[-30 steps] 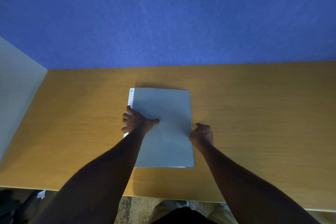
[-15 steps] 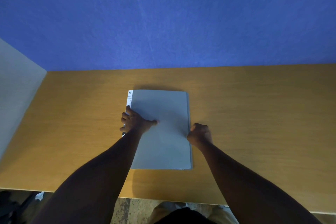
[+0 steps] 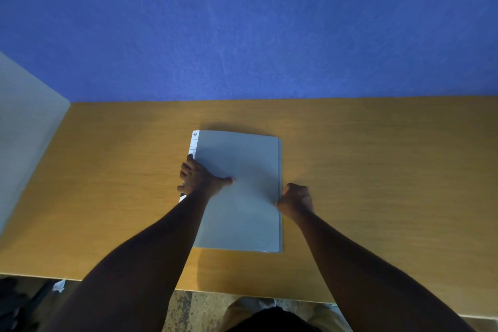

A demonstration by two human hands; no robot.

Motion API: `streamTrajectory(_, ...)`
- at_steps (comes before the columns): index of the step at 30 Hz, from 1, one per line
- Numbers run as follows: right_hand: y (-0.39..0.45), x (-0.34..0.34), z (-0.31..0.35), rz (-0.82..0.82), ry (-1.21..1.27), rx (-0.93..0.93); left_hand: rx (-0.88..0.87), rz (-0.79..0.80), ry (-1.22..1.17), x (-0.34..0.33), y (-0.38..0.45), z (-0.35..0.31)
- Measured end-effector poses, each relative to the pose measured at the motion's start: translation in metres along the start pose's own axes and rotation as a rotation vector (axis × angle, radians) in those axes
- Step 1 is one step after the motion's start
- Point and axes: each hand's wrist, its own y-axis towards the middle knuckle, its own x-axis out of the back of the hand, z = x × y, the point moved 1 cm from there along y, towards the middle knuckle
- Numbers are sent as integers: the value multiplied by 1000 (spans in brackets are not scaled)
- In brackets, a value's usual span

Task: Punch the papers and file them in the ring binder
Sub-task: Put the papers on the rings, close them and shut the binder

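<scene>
Looking down through the head camera, the only view we have, we see the grey ring binder (image 3: pixel 238 191) lying closed and flat on the wooden desk (image 3: pixel 377 170), near the middle and a little toward the front edge. A white lined index strip (image 3: pixel 194 143) shows along its left side, where the spine seems to be.

Our left hand (image 3: pixel 200 179) rests on that left edge, thumb stretched out flat across the cover and the other fingers curled over the spine side, pinning the binder down. Our right hand (image 3: pixel 295 201) sits at the right, opening edge; its fingers are curled in a loose fist against the cover's rim, and we cannot tell whether the fingertips have caught under the cover or only touch it. No loose papers and no punch appear anywhere in view, so we cannot say where they lie.

We judge the step in hand to be opening the cover. To do it well, we should keep the left hand's weight near the spine so the binder does not slide, get the right fingertips under the top cover alone, not the sheets or back board beneath, and swing it over leftward in one arc, lifting the left hand clear as the cover comes across.
</scene>
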Motion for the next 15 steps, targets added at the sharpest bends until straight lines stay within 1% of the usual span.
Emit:
streamTrajectory(5, 0, 4, 5, 1, -17, 26, -66, -22, 63, 1, -1, -4)
streamTrajectory(11, -2, 17, 9, -103, -44, 82, -184, -4, 181, 5, -7, -18)
streamTrajectory(15, -9, 31, 9, -160, -95, 163, -269, -1, 218, 7, -12, -31)
